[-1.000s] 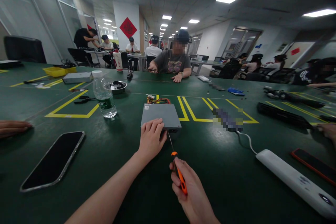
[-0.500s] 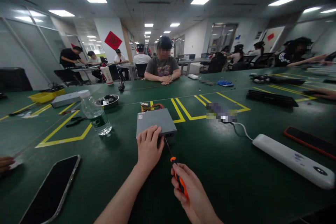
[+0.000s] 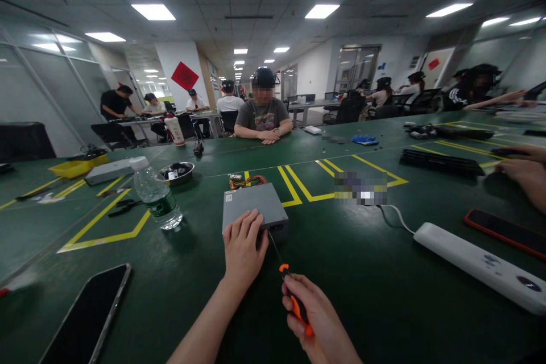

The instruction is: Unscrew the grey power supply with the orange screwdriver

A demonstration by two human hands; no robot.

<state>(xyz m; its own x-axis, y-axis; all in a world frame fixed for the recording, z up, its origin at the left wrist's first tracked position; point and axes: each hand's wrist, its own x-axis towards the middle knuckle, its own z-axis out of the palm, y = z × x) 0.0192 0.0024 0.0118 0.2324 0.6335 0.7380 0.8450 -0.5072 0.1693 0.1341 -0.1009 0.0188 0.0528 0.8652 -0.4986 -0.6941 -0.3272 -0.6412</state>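
A grey computer power supply [image 3: 252, 205] lies on the green table, its bundle of coloured cables [image 3: 247, 181] at the far side. My left hand [image 3: 245, 244] is closed over its near left part, fingers on the top and thumb at the front face, steadying it. In my right hand [image 3: 313, 310] is a screwdriver [image 3: 294, 296] with an orange and black handle, held by closed fingers. Its thin shaft points up and left to the front face of the power supply, close to my left thumb. The exact spot where the tip meets the unit is too small to make out.
A water bottle [image 3: 157, 196] and a metal bowl [image 3: 177, 172] stand to the left. Nearer lie a phone [image 3: 87, 315] and pliers-like black tools [image 3: 123, 207]. On the right are a white power bank-like bar [image 3: 478, 261], an orange-edged phone [image 3: 507, 230] and another person's hand [image 3: 526, 173].
My view has tilted up slightly, so the table sits lower. Both my hands keep their places on the power supply and screwdriver. Another person's hand left the left edge; one reaches further in at right.
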